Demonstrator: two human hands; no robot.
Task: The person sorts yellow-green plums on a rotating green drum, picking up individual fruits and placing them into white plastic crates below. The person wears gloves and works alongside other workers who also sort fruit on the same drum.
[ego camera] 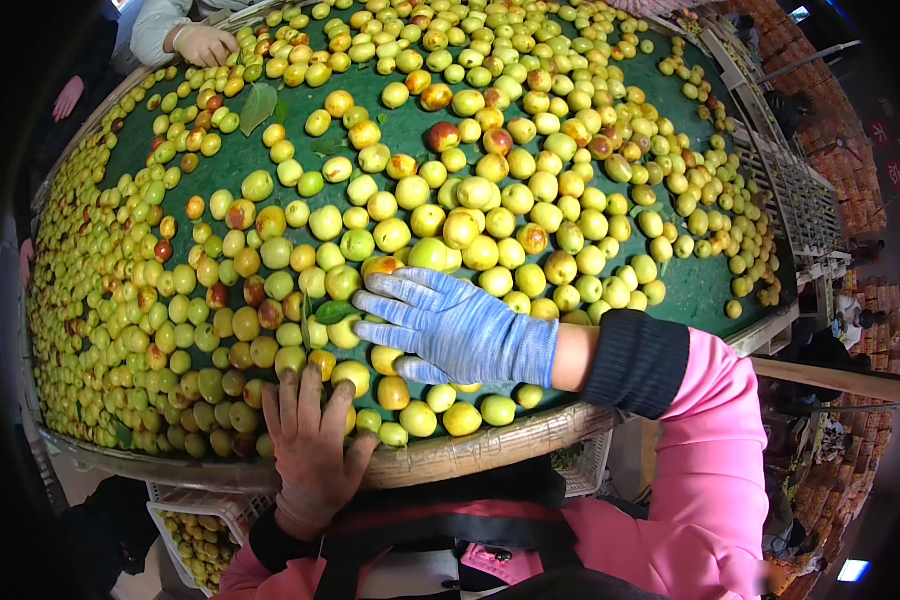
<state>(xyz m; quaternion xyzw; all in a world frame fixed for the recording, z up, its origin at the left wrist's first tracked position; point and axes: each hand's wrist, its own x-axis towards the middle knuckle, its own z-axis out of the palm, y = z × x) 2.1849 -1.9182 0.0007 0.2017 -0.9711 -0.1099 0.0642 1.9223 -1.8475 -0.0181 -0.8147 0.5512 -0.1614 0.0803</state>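
Many yellow-green jujubes (pixel 412 193), some with red-brown patches, lie loose on a green-surfaced sorting table (pixel 709 289). My right hand (pixel 457 326), in a blue and white knit glove, rests palm down over jujubes near the table's front edge. Its fingers point left and are spread, closed around nothing. Lower and to the left, my left hand (pixel 307 435) lies across the rim, fingers apart and tips against jujubes; it seems to wear a thin, stained glove. Between the two hands is a small green leaf (pixel 335 311). Jujubes under both palms are hidden.
A wooden rim (pixel 495 442) borders the table. Below it at left stands a white plastic crate (pixel 232 510) holding fruit. Another person's gloved hand (pixel 206 46) touches jujubes at top left. A wooden pole (pixel 840 381) and slatted crates (pixel 810 202) are at right.
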